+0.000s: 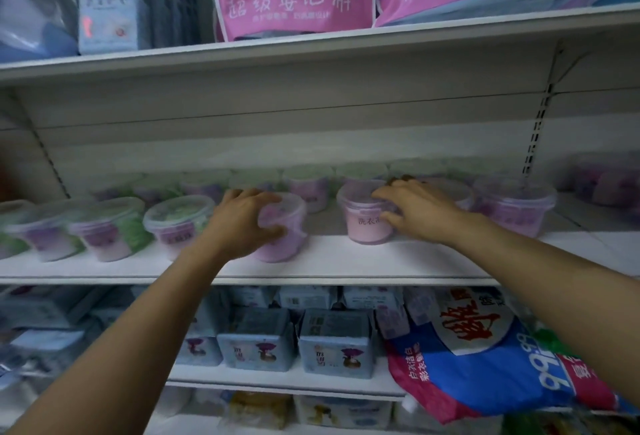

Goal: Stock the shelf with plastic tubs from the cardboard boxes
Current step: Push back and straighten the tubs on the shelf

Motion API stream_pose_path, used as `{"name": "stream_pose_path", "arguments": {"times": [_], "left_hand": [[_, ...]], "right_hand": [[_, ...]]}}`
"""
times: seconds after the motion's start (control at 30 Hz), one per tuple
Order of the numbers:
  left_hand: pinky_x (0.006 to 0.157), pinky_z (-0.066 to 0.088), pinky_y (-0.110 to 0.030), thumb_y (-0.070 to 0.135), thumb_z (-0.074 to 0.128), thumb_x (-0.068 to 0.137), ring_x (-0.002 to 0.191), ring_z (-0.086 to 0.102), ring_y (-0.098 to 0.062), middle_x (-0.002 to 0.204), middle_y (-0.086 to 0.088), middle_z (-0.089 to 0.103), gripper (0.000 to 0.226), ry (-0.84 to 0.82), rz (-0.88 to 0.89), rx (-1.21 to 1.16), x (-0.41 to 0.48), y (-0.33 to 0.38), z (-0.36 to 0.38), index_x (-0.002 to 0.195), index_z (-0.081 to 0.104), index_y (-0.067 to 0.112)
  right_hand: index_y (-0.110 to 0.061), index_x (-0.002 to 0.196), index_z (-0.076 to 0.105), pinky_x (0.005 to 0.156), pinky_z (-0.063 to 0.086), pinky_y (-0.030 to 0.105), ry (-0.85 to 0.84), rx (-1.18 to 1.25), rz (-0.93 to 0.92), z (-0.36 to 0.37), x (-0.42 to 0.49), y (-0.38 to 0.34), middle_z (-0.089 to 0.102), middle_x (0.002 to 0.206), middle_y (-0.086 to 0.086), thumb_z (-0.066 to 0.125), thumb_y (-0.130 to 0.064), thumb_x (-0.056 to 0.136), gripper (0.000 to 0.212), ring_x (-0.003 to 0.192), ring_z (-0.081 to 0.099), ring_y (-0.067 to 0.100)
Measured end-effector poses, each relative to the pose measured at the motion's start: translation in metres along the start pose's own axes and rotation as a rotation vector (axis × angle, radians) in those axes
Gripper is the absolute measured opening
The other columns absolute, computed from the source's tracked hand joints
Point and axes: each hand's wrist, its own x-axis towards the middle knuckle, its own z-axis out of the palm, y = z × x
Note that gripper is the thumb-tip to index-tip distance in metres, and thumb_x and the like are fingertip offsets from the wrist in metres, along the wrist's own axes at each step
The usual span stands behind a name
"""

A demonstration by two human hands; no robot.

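Just inside shelf edge (311,275) — left hand (242,223) grips tub (292,226).

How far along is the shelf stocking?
Well along: lidded tubs already line the middle shelf. In hand: the left hand grips a pink tub near the front, the right hand grips a second pink tub beside it. Left: unclear, the cardboard boxes are out of view.

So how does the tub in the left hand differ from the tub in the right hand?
The left tub stands near the front edge of the shelf; the right tub sits further back. The left hand covers the left tub's front, while the right tub's printed label shows beside the right hand. Both are upright, clear-lidded tubs with pink contents, each gripped by a hand.
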Motion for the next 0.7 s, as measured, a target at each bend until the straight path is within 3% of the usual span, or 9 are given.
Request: {"name": "stream_pose_path", "arguments": {"times": [0.13,0.33,0.5,0.7], "left_hand": [[0.091,0.049,-0.034,0.043,0.074,0.078,0.109,0.061,-0.022,0.129,-0.002,0.061,0.053,0.005,-0.042,-0.163,-0.006,-0.011,0.006,0.126,0.06,0.026],[0.091,0.045,-0.03,0.039,0.074,0.079,0.113,0.06,-0.021,0.127,-0.001,0.064,0.052,0.012,-0.05,-0.259,0.016,0.008,0.017,0.126,0.062,0.02],[0.092,0.044,-0.031,0.039,0.075,0.078,0.117,0.057,-0.024,0.13,-0.002,0.062,0.054,-0.024,-0.043,-0.227,0.04,0.023,0.022,0.127,0.061,0.022],[0.093,0.045,-0.032,0.043,0.075,0.077,0.115,0.058,-0.024,0.127,-0.002,0.063,0.05,-0.056,-0.049,-0.21,0.049,0.022,0.02,0.123,0.063,0.025]], "right_hand": [[-0.026,0.122,0.061,0.078,0.043,0.032,0.048,0.035,-0.006,0.01,0.005,-0.005,0.061,0.116,0.008,0.054,-0.025,0.091,0.032,0.106,0.054,0.027],[-0.026,0.119,0.064,0.082,0.049,0.037,0.069,0.058,0.005,0.01,0.009,-0.005,0.063,0.113,0.006,0.06,-0.027,0.087,0.032,0.105,0.056,0.027],[-0.024,0.113,0.063,0.073,0.045,0.034,0.045,0.021,0.01,0.01,0.014,-0.008,0.061,0.108,0.008,0.059,-0.023,0.087,0.026,0.102,0.055,0.029],[-0.02,0.114,0.062,0.075,0.048,0.036,0.051,0.01,0.022,0.013,0.014,-0.011,0.059,0.109,0.009,0.056,-0.021,0.089,0.026,0.102,0.053,0.03]]}}
